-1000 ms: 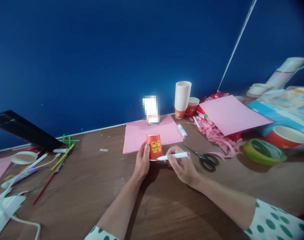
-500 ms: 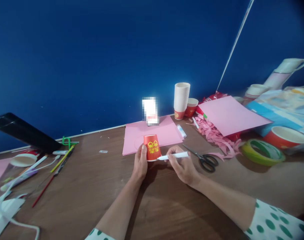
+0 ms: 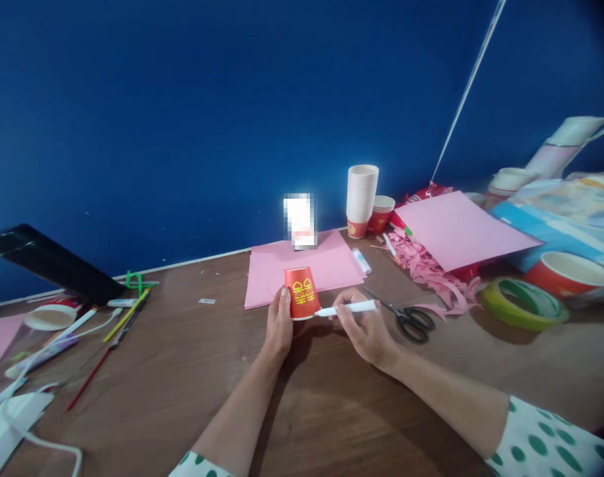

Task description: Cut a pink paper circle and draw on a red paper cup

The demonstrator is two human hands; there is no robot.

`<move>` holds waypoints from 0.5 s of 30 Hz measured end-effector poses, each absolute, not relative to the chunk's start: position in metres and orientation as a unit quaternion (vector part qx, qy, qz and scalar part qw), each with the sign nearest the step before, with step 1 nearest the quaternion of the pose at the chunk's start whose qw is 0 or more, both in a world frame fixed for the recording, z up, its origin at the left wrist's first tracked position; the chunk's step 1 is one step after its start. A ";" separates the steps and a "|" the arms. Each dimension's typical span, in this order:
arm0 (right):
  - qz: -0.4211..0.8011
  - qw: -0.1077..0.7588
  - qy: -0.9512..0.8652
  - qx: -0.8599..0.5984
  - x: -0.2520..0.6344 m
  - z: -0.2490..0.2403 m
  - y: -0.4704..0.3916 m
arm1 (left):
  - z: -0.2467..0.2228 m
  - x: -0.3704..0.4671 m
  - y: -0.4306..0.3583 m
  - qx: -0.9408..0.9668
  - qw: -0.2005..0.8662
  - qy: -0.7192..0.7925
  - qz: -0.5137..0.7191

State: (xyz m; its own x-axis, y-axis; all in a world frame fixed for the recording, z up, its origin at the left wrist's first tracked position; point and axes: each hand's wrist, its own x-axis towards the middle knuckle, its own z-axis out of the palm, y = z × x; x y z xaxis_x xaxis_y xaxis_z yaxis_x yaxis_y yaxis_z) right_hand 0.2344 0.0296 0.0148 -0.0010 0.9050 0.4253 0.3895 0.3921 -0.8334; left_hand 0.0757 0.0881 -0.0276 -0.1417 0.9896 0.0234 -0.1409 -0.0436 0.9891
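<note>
A red paper cup [image 3: 302, 295] with a yellow printed character is gripped at its left side by my left hand [image 3: 281, 324], thumb on the front. Between the fingers of my right hand [image 3: 364, 324] is a white marker pen [image 3: 349, 308], lying almost level. Its tip meets the lower right edge of the cup; I cannot make out a mark there. Behind the cup lie pink paper sheets [image 3: 262, 271]. Black-handled scissors [image 3: 415, 324] rest on the table just right of my right hand.
Stacked paper cups [image 3: 363, 192] stand near the blue wall, beside pink paper shreds [image 3: 421, 258] and another pink sheet [image 3: 465, 228]. Yellow-green tape [image 3: 523, 308] lies at right. A black cylinder [image 3: 58, 262], paintbrushes [image 3: 103, 354] and a power strip [image 3: 14, 424] are at left.
The marker tip has shifted very slightly along the cup's lower right edge. Both hands keep their hold, and the view has moved a little.
</note>
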 end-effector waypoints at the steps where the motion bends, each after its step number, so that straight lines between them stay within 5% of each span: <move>1: 0.253 0.509 -0.661 -0.490 0.235 0.015 0.030 | -0.027 0.076 0.088 0.434 0.492 0.486 0.578; 15: 0.236 0.508 -0.663 -0.497 0.235 0.016 0.030 | -0.023 0.079 0.088 0.395 0.517 0.462 0.603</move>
